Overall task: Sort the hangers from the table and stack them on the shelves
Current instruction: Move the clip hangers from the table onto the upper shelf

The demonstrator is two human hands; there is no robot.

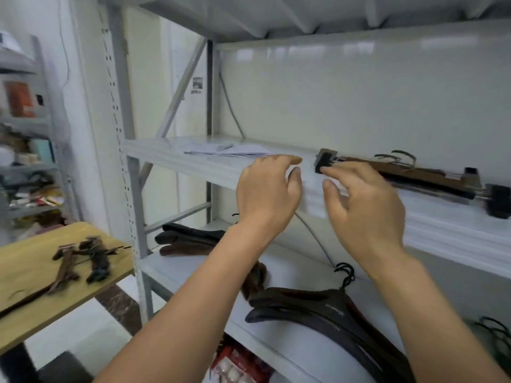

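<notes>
Left hand point(266, 189): loose, fingers half-bent, holding nothing, in front of the upper shelf point(193, 161) edge.
Right hand point(362, 205): relaxed, one fingertip at the stack's left clip.
Stack point(409, 174): hangers lying on that shelf, right of both hands.
Table point(27, 313): loose hangers point(83, 261).

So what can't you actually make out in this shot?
Head view only.
- Clip hangers on the upper shelf: left end behind the right hand, touching or not unclear.
- Table hangers: blurred, uncountable.
- Dark hangers on the lower shelf: partly behind the right arm, cut by the bottom edge.
- Far-left shelving: contents blurred.
</notes>
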